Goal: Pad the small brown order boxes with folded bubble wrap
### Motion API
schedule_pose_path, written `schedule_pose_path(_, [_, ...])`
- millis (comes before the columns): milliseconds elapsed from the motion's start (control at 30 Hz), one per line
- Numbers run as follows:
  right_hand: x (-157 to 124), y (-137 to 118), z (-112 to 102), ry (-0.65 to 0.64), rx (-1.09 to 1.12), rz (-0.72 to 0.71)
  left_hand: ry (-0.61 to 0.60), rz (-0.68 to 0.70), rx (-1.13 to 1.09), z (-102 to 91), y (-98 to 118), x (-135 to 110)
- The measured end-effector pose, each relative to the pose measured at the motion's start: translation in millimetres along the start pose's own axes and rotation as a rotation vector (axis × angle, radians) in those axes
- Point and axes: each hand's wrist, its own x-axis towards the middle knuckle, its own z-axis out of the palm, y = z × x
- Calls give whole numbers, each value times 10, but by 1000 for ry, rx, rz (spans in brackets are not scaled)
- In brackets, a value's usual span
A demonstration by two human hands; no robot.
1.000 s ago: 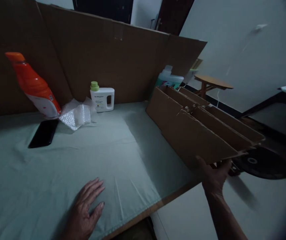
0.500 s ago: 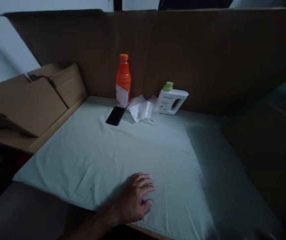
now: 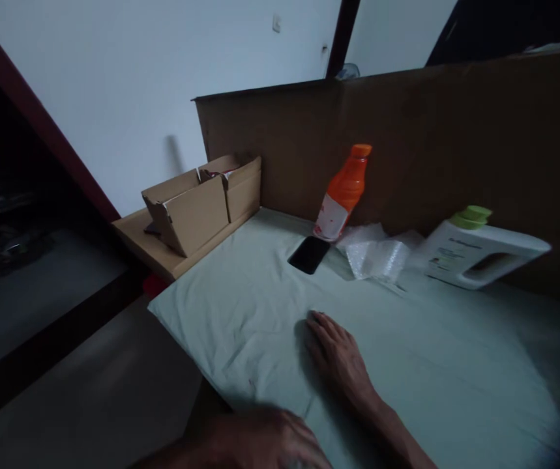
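My right hand [image 3: 339, 355] rests on the pale green cloth [image 3: 240, 306], back up and fingers pointing away, with nothing visible in it. Its fingers look loosely bent, with the thumb side a little apart. At the bottom edge my left hand [image 3: 280, 440] is smeared by motion and partly cut off; its fingers cannot be made out. A black phone [image 3: 309, 254] lies flat beyond my right hand. Behind it stands an orange bottle [image 3: 345, 189] with a white label. Crumpled bubble wrap [image 3: 377, 255] lies to the right, beside a white jug [image 3: 475, 251] with a green cap.
A tall cardboard panel [image 3: 407, 137] closes off the back. On the left, an open cardboard box [image 3: 201, 212] sits on a brown cardboard flap [image 3: 135, 234]. Past the cloth's left edge is the floor [image 3: 113, 378]. A white wall [image 3: 137, 71] rises behind.
The view has swung left and tilted. My right hand has come in onto the cloth, and my left hand has drawn back to the bottom edge. The objects on the cloth stay in place.
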Motion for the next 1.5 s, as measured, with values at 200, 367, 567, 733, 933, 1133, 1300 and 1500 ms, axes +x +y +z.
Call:
schedule_pose_path(200, [-40, -13, 62, 10, -52, -118, 1462, -448, 364, -1797, 280, -597])
schedule_pose_path(367, [-50, 52, 100, 36, -59, -118, 1720, -560, 861, -2892, 265, -677])
schedule_pose_path(567, [-52, 79, 160, 74, -70, -140, 1607, -707, 758, -3307, 173, -733])
schedule_pose_path(733, [-56, 71, 136, 83, -56, -146, 1694, -714, 726, -3319, 152, -731])
schedule_pose_path(933, [-73, 77, 191, 83, 30, -112, 1617, -620, 660, -2901, 304, -841])
schedule_pose_path(1133, [-59, 78, 3, 174, 435, 196, 1295, -330, 298, -2052, 370, -763])
schedule_pose_path(1300, [-108, -138, -595, 115, 797, 452, 1020, -128, 99, -1426, 385, -619])
schedule_pose_path(1500, [-570, -259, -1075, 181, 846, 550, 887, 39, -86, -1034, 419, -365])
